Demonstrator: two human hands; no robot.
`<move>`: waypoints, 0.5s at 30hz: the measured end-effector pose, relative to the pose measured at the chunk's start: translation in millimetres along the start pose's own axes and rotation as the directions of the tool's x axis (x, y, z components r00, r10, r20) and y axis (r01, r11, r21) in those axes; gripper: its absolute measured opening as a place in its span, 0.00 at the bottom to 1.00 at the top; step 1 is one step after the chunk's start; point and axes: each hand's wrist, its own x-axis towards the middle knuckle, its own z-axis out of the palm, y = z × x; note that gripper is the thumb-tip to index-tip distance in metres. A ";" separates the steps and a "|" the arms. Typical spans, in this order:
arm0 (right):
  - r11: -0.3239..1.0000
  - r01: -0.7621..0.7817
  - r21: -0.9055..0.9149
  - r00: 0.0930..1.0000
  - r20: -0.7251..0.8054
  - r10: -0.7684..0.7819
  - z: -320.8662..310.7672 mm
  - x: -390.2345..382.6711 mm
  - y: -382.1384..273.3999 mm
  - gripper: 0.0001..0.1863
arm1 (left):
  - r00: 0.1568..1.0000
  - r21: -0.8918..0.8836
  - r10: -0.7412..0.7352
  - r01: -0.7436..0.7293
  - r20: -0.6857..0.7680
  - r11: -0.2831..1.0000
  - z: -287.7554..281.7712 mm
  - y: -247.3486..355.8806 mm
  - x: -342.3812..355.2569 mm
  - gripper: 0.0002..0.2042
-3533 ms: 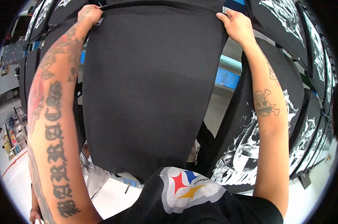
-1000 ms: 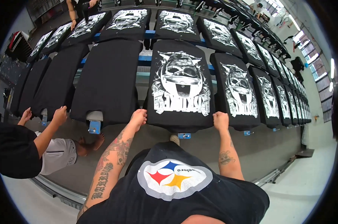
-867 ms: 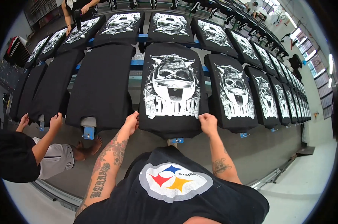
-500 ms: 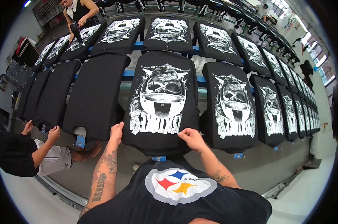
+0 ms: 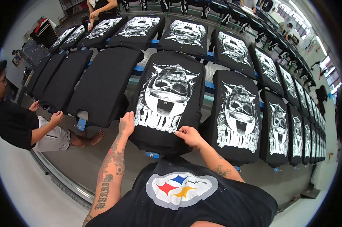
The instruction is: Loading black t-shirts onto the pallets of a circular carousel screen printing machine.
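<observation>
In front of me a black T-shirt (image 5: 155, 140) is stretched over a flat board, with a white skull-like helmet print on its upper face. My left hand (image 5: 127, 124) is closed on the shirt's left edge, low down; the fingertips are partly hidden by the cloth. At the lower right corner of the print, my right hand (image 5: 189, 136) pinches the cloth between thumb and fingers. Below the shirt's hem shows a blue board bracket (image 5: 152, 155).
To my left, a plain black shirt (image 5: 103, 83) covers the neighbouring board. A co-worker (image 5: 16, 117) there handles another plain shirt's hem. A printed shirt (image 5: 237, 151) lies to my right. Across a blue rail (image 5: 140, 69), more printed shirts stand in a row, where another person (image 5: 103, 7) works.
My view has turned, so the boards appear tilted. My right hand has shifted slightly left along the print's lower edge. The far person's dark handheld tool is less visible.
</observation>
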 end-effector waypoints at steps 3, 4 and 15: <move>0.998 0.009 0.063 0.997 -0.076 -0.004 8.8 -16.6 12.1 0.12 | 0.997 0.014 -0.012 0.011 0.075 1.000 -6.2 25.0 -25.9 0.25; 0.991 -0.028 0.134 0.995 -0.092 0.041 11.9 -22.3 17.0 0.12 | 0.996 0.017 0.004 -0.005 0.087 1.000 -9.7 34.5 -37.1 0.26; 0.947 -0.090 0.308 0.946 -0.271 0.178 16.5 -62.3 59.3 0.10 | 0.986 -0.394 0.130 -0.080 0.103 0.915 -84.8 34.9 -196.2 0.25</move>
